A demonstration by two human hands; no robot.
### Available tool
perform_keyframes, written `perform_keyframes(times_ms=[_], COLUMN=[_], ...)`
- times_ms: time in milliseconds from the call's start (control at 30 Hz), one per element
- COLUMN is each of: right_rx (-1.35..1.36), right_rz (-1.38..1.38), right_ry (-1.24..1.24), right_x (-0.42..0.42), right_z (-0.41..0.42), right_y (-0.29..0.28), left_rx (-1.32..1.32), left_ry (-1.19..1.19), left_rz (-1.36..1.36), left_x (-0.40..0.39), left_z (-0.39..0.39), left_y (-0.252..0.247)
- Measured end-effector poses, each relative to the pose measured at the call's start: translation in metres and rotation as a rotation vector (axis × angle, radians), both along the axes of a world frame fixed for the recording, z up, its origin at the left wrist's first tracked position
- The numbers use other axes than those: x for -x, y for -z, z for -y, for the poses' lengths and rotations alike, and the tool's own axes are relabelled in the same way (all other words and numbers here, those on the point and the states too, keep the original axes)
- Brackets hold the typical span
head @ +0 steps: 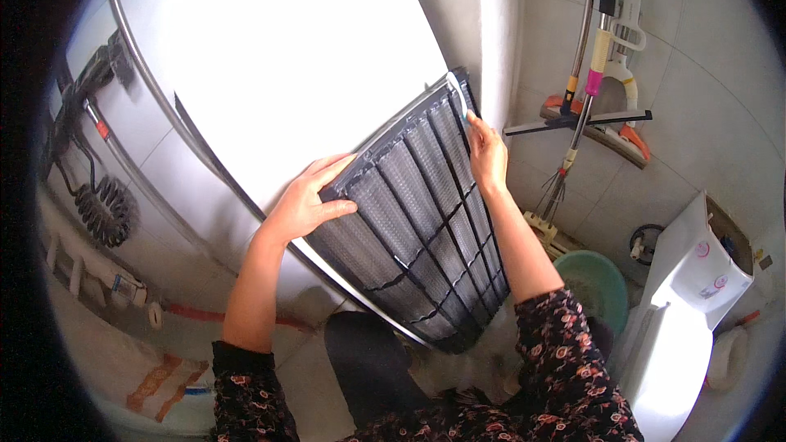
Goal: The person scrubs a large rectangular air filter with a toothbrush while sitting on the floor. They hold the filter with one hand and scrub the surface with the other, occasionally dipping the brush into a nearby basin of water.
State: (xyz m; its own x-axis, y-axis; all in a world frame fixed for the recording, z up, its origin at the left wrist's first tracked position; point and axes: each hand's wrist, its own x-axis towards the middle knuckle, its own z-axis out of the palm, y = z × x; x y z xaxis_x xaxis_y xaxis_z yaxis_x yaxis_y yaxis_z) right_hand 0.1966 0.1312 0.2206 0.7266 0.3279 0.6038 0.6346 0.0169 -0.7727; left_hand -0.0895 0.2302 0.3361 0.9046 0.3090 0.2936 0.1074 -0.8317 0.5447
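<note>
A black-framed mesh filter panel (412,212) stands tilted before me, its grid of dark ribs facing up. My left hand (307,201) grips its upper left corner, thumb over the mesh face and fingers along the top edge. At the upper right corner, my right hand (489,156) holds a slim white tool (458,93), which may be a brush, against the frame. Its working end is too small to make out. Behind the panel rises a large, overexposed white surface (295,73). My dark trouser leg (368,356) is close to the panel's lower end.
Mops and a squeegee (580,121) lean on the tiled wall at right. Below them sits a green basin (592,285), beside a white toilet (669,344). A metal shower hose (144,67) and a coiled black cord (105,212) hang at left. A towel (166,380) lies lower left.
</note>
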Motion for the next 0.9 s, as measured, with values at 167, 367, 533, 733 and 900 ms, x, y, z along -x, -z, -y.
perform_keyframes(times_ms=[167,367,533,733,900], right_rx=[0.107,0.029,-0.092,-0.189,-0.255], right_rz=[-0.026,0.054,-0.131,-0.129,-0.325], right_ry=[0.072,-0.098,-0.056,-0.145,-0.142], right_x=[-0.020,0.036,-0.015,0.039,0.008], right_z=[0.006,0.011,-0.003,0.002,-0.006], right_y=[-0.009,0.002,-0.003,0.015,0.006], left_rx=[0.013,0.038,0.051,0.066,0.016], left_ry=[0.020,0.005,0.024,0.020,0.040], left_rz=[0.021,0.004,0.030,0.046,0.035], left_x=[-0.006,0.003,-0.005,-0.001,-0.001], left_z=[0.000,-0.003,-0.002,-0.002,-0.004], left_y=[0.005,0.003,0.006,0.006,0.009])
